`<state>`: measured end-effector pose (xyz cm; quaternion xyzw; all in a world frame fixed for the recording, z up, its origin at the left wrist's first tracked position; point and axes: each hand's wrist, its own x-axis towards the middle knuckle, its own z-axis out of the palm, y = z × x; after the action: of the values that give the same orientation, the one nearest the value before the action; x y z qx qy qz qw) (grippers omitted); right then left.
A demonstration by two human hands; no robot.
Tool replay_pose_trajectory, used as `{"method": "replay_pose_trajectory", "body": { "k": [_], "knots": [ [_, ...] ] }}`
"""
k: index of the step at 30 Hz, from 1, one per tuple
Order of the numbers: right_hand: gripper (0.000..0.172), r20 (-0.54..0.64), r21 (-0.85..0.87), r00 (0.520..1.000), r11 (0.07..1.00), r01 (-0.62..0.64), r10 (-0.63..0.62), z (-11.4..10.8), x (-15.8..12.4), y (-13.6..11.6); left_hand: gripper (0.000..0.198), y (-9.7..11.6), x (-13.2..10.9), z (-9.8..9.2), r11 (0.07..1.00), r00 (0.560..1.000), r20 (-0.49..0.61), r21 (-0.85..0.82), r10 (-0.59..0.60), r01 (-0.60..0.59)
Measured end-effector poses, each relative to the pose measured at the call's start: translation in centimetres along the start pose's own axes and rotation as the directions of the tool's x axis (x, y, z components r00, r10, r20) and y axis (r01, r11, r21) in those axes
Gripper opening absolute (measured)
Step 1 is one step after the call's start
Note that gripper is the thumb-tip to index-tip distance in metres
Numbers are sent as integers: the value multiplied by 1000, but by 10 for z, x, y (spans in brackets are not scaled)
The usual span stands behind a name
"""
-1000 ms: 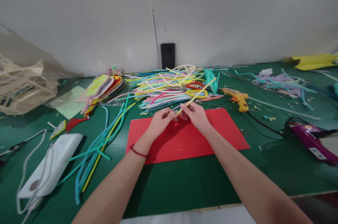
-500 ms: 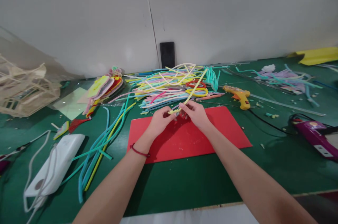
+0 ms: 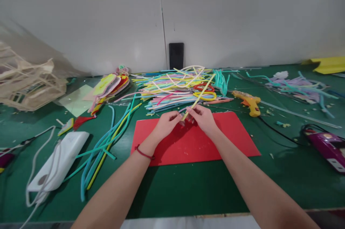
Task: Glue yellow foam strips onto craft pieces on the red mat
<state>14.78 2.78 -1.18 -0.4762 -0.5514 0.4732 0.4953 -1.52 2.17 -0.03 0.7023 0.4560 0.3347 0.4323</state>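
Note:
A pale yellow pipe cleaner [image 3: 200, 95] slants up and away from my fingertips, over the red sheet [image 3: 194, 148]. Its lower end is pinched between the thumb and fingers of my left hand [image 3: 167, 124]. Close beside it, my right hand [image 3: 204, 119] grips the same pipe cleaner a little higher up. Both hands are just above the back part of the red sheet, nearly touching each other. Fingers partly hide the pipe cleaner's lower end. Behind them lies a pile of coloured pipe cleaners [image 3: 167, 87], with red and yellow scissor handles [image 3: 206, 95] on it.
An orange glue gun [image 3: 252, 104] lies to the right, a purple tool [image 3: 326, 146] beyond it. On the left are blue and green pipe cleaners [image 3: 111, 137], a white power bank-like box [image 3: 60, 160] with cables, and a pale frame [image 3: 29, 85]. A black phone [image 3: 176, 56] leans on the wall.
The bunched yellow piece that showed between my fingers no longer shows; a straight lower end is there now. My hands stay close together, and the view has shifted slightly left.

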Motion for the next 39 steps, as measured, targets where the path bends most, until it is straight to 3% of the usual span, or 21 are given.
{"method": "replay_pose_trajectory", "body": {
  "k": [10, 21, 26, 33, 39],
  "knots": [
    [39, -5, -47, 1000, 999, 17, -17, 1, 1, 2, 18, 5, -1, 2, 997, 1000, -17, -82, -7, 5],
    [37, -2, -21, 1000, 1000, -3, 3, 4, -2, 1, 21, 8, -3, 0, 999, 999, -32, -41, -35, 34],
    [37, 5, -18, 1000, 1000, -7, 7, 4, -3, -1, 21, 6, -2, 1, 992, 998, -28, -121, -51, 47],
    [40, -13, 12, 1000, 1000, -9, 10, 3, -3, 1, 37, 2, -1, 2, 978, 998, -34, -202, -56, 48],
    [40, -39, 26, 999, 1000, -17, 18, 3, -2, 1, 16, 4, -3, 1, 990, 999, 22, -132, -43, 45]
  ]
}}
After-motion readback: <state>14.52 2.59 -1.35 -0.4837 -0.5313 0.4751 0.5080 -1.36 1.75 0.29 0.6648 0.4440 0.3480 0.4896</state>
